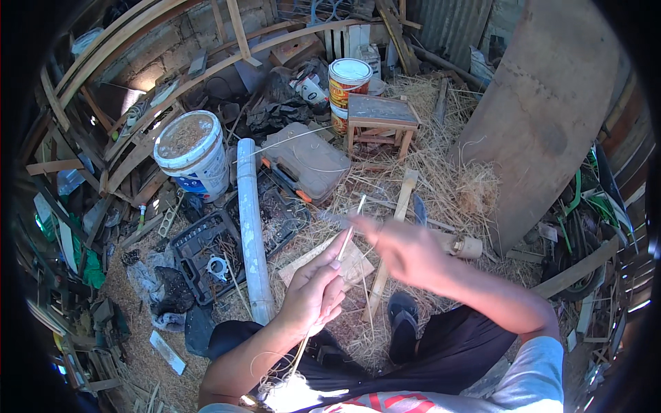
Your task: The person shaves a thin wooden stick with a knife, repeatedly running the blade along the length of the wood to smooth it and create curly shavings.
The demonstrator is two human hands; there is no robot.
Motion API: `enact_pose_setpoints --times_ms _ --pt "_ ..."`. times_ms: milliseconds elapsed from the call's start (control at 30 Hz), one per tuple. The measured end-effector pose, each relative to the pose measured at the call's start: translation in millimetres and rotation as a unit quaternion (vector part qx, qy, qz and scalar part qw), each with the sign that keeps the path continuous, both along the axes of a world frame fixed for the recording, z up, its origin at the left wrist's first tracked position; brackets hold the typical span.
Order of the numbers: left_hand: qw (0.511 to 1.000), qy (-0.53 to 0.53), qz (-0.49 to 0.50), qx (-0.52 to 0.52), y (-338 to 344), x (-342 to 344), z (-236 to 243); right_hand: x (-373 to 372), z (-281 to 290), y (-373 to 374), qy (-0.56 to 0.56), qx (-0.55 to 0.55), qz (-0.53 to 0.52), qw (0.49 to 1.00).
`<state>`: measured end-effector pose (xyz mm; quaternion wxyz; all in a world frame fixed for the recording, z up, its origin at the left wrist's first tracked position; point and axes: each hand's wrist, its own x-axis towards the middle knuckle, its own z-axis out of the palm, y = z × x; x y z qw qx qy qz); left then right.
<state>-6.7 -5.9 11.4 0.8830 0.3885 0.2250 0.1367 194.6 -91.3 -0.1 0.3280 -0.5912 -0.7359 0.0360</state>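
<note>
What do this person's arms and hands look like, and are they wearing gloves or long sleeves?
No gloves: the left hand and right hand are bare, and so are both forearms. No watch or ring shows. The right hand is motion-blurred. A pale grey short sleeve covers the right upper arm.

Workshop floor, buried in straw and shavings

The dirt floor (138, 330) has a white bucket (193, 155) far left, a pale pipe (252, 227) beside an open black tool case (213, 255), and a small wooden stool (380, 124) far centre on the straw (441, 186).

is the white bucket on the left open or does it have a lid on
Open. The white bucket stands upright with no lid on it, and its round mouth shows a pale brownish fill almost up to the rim.
</note>
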Motion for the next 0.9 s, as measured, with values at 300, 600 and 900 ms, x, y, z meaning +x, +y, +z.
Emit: enact_pose_setpoints --times_ms 300,600,900 --pt "0.999 0.012 0.026 -0.029 2.7 2.3 4.1 27.6 -6.7 14.0 0.097 0.085 -0.023 0.991" --pt "0.992 -0.051 -0.021 -0.116 6.1 -5.0 -1.4 -5.3 -11.8 4.5 0.032 0.086 0.001 0.996" --pt "0.998 -0.020 0.005 -0.066 5.9 -4.6 -1.5 7.6 0.7 4.0 -0.010 0.024 0.020 0.999"
